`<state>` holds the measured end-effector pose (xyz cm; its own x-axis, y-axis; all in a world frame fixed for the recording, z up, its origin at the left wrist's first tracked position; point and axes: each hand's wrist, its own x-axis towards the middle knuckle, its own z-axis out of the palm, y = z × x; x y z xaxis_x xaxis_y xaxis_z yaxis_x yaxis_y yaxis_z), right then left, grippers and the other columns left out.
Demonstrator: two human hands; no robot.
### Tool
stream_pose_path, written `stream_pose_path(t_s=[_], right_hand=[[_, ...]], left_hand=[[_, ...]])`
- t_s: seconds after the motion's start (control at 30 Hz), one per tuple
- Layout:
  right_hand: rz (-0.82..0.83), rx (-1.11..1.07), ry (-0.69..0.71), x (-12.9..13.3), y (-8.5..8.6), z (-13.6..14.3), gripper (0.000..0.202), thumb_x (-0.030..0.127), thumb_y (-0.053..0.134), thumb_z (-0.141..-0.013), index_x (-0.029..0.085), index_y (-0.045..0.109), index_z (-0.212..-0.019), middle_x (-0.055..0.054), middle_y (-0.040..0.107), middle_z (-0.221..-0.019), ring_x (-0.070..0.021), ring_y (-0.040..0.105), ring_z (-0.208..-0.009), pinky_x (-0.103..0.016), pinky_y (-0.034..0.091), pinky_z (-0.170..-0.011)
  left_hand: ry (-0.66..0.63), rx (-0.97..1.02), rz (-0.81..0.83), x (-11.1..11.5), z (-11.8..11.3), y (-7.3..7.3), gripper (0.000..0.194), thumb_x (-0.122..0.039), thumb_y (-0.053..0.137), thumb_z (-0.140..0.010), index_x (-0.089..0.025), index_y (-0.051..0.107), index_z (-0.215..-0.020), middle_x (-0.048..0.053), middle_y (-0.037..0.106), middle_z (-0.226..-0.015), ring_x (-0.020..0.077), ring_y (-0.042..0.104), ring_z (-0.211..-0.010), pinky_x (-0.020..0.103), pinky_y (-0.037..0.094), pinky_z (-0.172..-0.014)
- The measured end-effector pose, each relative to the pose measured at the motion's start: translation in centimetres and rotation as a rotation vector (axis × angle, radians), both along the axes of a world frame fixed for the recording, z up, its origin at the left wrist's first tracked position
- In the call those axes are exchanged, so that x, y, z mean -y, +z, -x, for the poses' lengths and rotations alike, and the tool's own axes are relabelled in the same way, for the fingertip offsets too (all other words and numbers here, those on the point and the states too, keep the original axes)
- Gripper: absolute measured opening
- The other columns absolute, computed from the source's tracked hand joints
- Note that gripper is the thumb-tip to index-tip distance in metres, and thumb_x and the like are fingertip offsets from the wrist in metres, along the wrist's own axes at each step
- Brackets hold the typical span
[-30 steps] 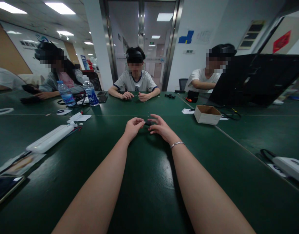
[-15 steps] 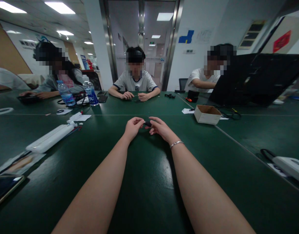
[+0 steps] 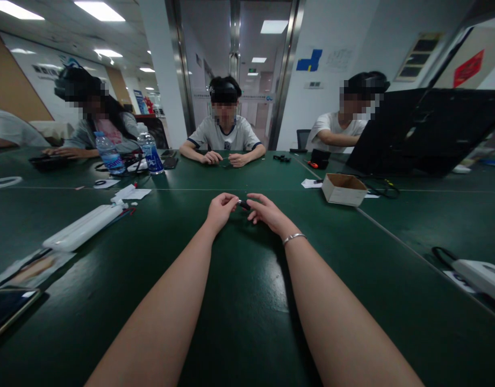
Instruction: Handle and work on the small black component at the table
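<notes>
Over the table in front of me, a small black stick-like piece with a silvery end spans the gap between my hands; it is too small to name its kind. My left hand pinches the silvery end between thumb and fingertips. At the black end, my right hand has its fingertips around the piece, with the lower fingers loosely curled. Part of the black end is hidden behind those fingers. A metal bracelet circles my right wrist.
An open carton stands right of my hands, near a large black monitor. To the left lie a long white packet and a phone. Two bottles stand farther back. Several people sit around the green table.
The right fingers have shifted slightly along the black piece, so more of it and its silvery end shows. The left hand stays nearly still.
</notes>
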<state>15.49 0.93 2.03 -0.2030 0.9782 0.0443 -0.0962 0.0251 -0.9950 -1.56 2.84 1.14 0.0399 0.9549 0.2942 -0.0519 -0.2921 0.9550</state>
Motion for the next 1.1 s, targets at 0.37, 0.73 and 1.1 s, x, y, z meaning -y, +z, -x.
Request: stream_pose_path(t_s=[0.37,0.73,1.1], right_hand=[[-0.024,0.08,0.002,-0.34,-0.17,0.1,0.019,0.02,0.059,-0.088,0.016,0.061,-0.106,-0.001,0.063,-0.072,-0.0067,0.053,-0.044,-0.015,0.038,-0.036],[-0.116,-0.041,0.061,-0.64,-0.8,-0.45,0.034,0.01,0.068,-0.072,0.018,0.064,-0.104,0.002,0.058,-0.078,-0.0073,0.059,-0.055,-0.015,0.045,-0.044],[-0.092,-0.034,0.053,-0.47,-0.76,-0.42,0.034,0.004,0.066,-0.073,0.019,0.066,-0.103,0.0,0.061,-0.089,-0.0068,0.061,-0.059,-0.015,0.051,-0.051]], left_hand=[[0.009,-0.044,-0.029,0.01,-0.04,-0.01,0.03,-0.042,0.072,-0.069,-0.015,0.062,-0.073,0.0,0.057,-0.061,0.0118,0.052,-0.057,0.025,0.043,-0.058],[-0.035,-0.105,0.024,0.69,-0.3,0.52,0.025,-0.04,0.06,-0.078,-0.016,0.064,-0.075,-0.002,0.052,-0.056,0.01,0.047,-0.051,0.022,0.037,-0.051],[-0.011,-0.19,0.014,0.37,-0.32,-0.24,0.03,-0.047,0.059,-0.077,-0.017,0.058,-0.071,-0.001,0.056,-0.059,0.0112,0.051,-0.054,0.023,0.039,-0.053]])
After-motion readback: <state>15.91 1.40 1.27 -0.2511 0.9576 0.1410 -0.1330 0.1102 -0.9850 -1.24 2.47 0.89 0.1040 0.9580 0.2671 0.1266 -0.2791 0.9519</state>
